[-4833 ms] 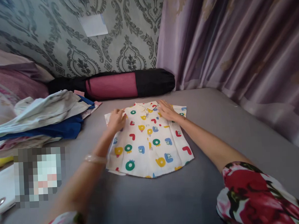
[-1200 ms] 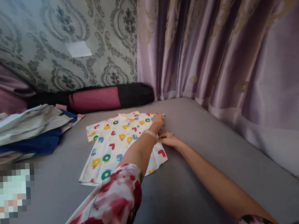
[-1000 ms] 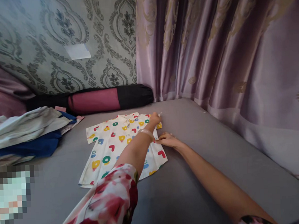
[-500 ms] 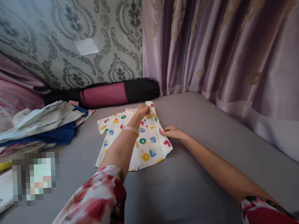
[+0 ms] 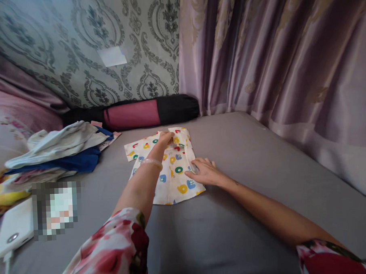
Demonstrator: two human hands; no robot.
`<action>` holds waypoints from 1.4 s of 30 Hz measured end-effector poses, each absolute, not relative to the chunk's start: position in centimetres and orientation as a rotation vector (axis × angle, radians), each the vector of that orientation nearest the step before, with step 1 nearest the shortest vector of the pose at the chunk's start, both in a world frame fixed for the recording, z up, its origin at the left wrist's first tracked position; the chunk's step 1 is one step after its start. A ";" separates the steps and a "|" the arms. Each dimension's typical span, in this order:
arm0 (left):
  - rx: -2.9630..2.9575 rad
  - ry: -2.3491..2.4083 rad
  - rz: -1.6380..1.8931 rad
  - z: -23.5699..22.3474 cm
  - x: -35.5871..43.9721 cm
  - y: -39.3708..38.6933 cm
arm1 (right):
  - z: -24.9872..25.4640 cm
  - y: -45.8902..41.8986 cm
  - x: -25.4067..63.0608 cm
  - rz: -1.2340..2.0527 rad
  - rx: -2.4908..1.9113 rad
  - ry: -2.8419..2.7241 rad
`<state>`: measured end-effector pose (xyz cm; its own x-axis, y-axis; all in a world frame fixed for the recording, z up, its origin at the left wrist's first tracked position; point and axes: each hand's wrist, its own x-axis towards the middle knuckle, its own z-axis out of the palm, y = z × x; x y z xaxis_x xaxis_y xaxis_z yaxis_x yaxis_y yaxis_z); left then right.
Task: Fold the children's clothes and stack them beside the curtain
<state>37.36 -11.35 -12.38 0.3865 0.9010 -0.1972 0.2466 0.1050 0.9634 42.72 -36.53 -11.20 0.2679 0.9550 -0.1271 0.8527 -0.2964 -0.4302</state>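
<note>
A small white shirt (image 5: 173, 186) printed with colourful letters lies spread on the grey sheet, its left sleeve stretched out. Its right side is folded inward, with the sleeve turned over the upper part. My left hand (image 5: 165, 138) is closed on the folded sleeve near the collar; its fingertips are partly hidden. Beside the shirt's right edge, my right hand (image 5: 205, 171) has its thumb and fingers apart, the thumb over the cloth near the folded edge. A pale bangle (image 5: 152, 161) circles my left wrist.
A heap of clothes (image 5: 62, 146) lies to the left, with a white power bank (image 5: 15, 227) and cable nearer me. Along the patterned wall rests a black and maroon long bag (image 5: 132, 115). Mauve curtains (image 5: 242, 49) hang at the right.
My left hand has moved left, bringing the sleeve over onto the shirt. The right side is now folded further in. My right hand has spread its fingers at that edge. The view has shifted slightly.
</note>
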 end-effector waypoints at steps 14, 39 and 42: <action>1.990 1.119 0.844 -17.1 35.3 -11.9 | -11.9 -33.6 43.5 0.284 -2.221 -1.799; 2.167 1.080 0.983 -20.3 36.1 -12.5 | -16.9 -19.6 50.2 0.157 -2.369 -1.777; 2.165 1.019 1.040 -20.5 36.0 -12.5 | -17.0 -19.0 50.5 0.123 -2.376 -1.777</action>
